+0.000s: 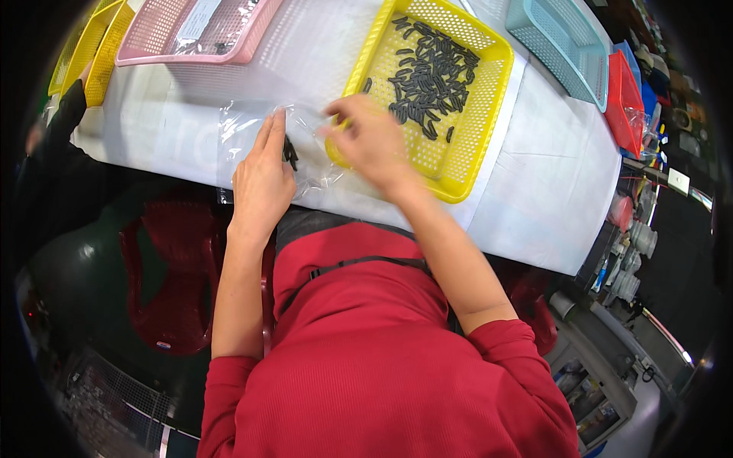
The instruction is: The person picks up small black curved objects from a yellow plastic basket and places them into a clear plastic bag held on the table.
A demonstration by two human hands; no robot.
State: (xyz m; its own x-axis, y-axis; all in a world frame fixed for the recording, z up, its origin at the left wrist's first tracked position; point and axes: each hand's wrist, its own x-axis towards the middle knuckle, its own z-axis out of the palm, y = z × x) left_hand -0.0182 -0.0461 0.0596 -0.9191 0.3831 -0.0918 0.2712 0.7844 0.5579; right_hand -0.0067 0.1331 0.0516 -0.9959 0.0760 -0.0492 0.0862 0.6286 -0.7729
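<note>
A clear plastic bag (238, 141) lies on the white-covered table near its front edge. My left hand (263, 183) rests on the bag with its fingers stretched out and together; its thumb is hidden. Beside that hand, a few small black curved pieces (289, 155) show at the bag, partly covered. Between the bag and a yellow perforated basket (492, 114), my right hand (374, 145) is raised over the basket's left rim. Its fingers look bent but are smeared by motion, so their contents cannot be made out. Many similar black pieces (435, 76) lie loose in the basket.
A pink basket (256, 38) holding bagged items stands at the far left, with yellow baskets (99, 76) beyond it. Another person's dark sleeve (72, 111) reaches there. At the far right are a light-blue basket (561, 57) and a red bin (622, 107). A dark-red chair (172, 282) stands left.
</note>
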